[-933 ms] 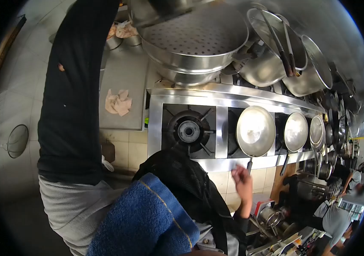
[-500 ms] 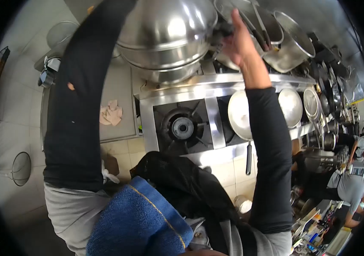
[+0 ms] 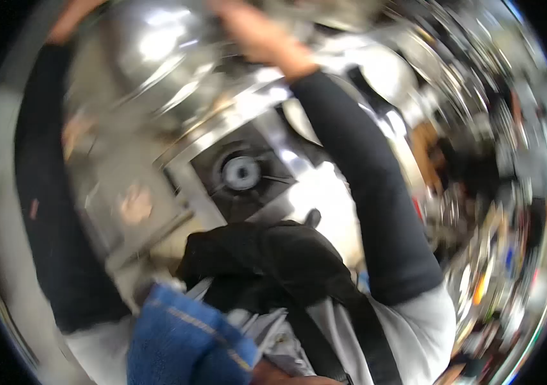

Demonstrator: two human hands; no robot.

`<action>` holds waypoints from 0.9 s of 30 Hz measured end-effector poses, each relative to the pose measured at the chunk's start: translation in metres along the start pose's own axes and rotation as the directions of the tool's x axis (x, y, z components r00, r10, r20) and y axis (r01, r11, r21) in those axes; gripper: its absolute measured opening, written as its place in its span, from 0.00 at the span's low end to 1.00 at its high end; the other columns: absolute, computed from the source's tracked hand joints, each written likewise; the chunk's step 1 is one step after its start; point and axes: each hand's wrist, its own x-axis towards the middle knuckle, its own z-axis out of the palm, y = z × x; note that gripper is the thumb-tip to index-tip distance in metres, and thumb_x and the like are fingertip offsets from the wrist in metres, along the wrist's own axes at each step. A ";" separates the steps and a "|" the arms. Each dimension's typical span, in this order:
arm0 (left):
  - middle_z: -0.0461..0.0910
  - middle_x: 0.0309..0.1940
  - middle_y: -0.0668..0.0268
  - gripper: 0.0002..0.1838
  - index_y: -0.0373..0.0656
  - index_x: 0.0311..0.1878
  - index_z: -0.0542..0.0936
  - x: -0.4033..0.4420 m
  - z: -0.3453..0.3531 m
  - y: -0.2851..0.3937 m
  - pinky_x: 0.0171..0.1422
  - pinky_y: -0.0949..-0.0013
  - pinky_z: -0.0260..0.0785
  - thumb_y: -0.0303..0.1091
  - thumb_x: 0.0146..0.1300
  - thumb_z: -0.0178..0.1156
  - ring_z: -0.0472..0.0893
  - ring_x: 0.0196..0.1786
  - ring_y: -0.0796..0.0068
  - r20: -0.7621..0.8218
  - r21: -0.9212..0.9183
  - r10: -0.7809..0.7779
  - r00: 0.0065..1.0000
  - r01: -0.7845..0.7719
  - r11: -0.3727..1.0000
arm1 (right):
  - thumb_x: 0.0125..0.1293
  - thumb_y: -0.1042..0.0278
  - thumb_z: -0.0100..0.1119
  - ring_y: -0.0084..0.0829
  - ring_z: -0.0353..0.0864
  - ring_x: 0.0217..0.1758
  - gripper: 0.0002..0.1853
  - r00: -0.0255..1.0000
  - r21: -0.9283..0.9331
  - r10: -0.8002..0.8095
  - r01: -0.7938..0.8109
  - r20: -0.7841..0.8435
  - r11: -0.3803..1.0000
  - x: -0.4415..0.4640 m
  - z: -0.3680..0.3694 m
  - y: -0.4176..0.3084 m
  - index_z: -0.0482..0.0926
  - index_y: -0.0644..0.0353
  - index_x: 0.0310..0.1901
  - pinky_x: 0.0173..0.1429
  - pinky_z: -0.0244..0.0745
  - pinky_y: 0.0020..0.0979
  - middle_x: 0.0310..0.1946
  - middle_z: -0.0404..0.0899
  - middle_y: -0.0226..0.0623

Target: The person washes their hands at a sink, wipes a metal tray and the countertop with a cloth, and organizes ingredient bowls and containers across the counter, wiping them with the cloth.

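Motion blurs the whole view. A large shiny metal pot [image 3: 158,48] stands at the top left, at the back of the stove. My right hand [image 3: 257,32] is at the pot's right side, its fingers smeared near the top edge. At the pot's far left, my left hand [image 3: 75,18] shows only in part, and its fingers are hidden. Whether either hand grips the pot cannot be made out. In front of the pot lies a bare gas burner [image 3: 242,172] with a round centre.
A pale crumpled cloth [image 3: 136,204] lies on the metal counter [image 3: 110,167] at the left. Pale pans [image 3: 386,74] sit beyond my right forearm. Blurred pots and utensils fill the right side. A blue towel [image 3: 187,340] hangs against my body.
The view has turned, with the burner and pot now tilted and farther left. My right hand has come up from low beside the stove to the pot's side, and my left hand has come partly into view.
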 end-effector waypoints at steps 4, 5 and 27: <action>0.85 0.45 0.54 0.27 0.39 0.50 0.84 0.009 0.005 0.015 0.54 0.59 0.73 0.56 0.63 0.62 0.83 0.46 0.56 -0.061 0.103 0.409 0.911 -0.401 0.910 | 0.57 0.41 0.64 0.48 0.81 0.45 0.33 0.945 -0.737 -0.244 0.005 -0.218 0.676 -0.116 0.019 0.022 0.77 0.66 0.52 0.50 0.77 0.44 0.43 0.80 0.50; 0.85 0.46 0.55 0.28 0.39 0.51 0.84 0.009 0.004 0.019 0.55 0.61 0.73 0.56 0.64 0.62 0.84 0.46 0.57 -0.122 0.172 0.481 0.868 -0.459 0.872 | 0.58 0.32 0.62 0.49 0.82 0.40 0.36 0.900 -0.606 -0.180 -0.110 -0.397 0.788 -0.154 0.038 0.027 0.81 0.66 0.45 0.45 0.77 0.44 0.34 0.82 0.50; 0.78 0.51 0.64 0.21 0.38 0.62 0.74 -0.363 0.043 0.632 0.54 0.74 0.68 0.35 0.69 0.58 0.76 0.45 0.77 0.016 -0.946 0.851 0.526 0.284 -0.158 | 0.71 0.59 0.53 0.23 0.72 0.21 0.15 -0.747 0.306 0.404 0.277 -0.528 0.911 -1.003 0.209 0.330 0.77 0.57 0.52 0.22 0.69 0.28 0.25 0.78 0.33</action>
